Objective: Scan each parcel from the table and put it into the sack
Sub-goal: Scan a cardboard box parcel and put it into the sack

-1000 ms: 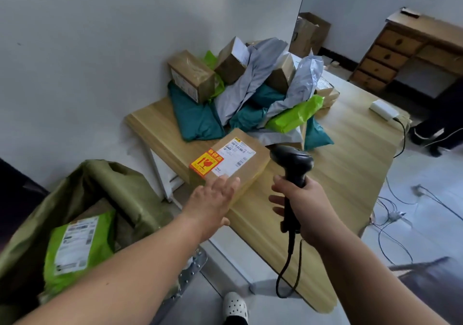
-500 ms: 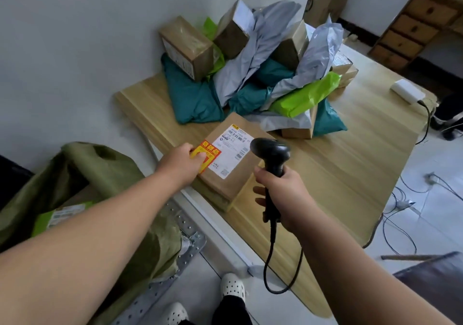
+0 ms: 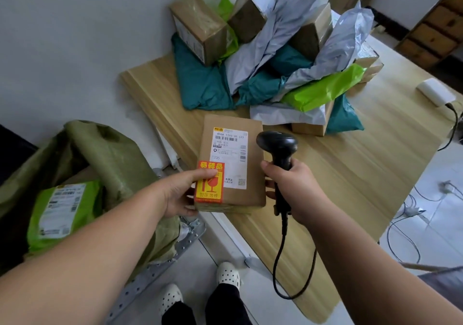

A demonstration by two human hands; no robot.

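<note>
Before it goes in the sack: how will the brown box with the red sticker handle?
Probably stiff: the brown box shows square edges in the left hand. Likely fragile: its red sticker carries a glass symbol. Perhaps light, since one hand grips it by a corner.

A second ago the left hand (image 3: 175, 194) only lay flat on the near end of the brown box (image 3: 253, 149). Now it grips the box's near left corner, thumb on the red-and-yellow sticker (image 3: 210, 187). The box has swung round so its label runs lengthways toward the person, and it has been drawn back until its near end overhangs the table (image 3: 350, 162) edge. The right hand (image 3: 293, 187) has brought the scanner (image 3: 278, 146) in just beside the box's right side.
</note>
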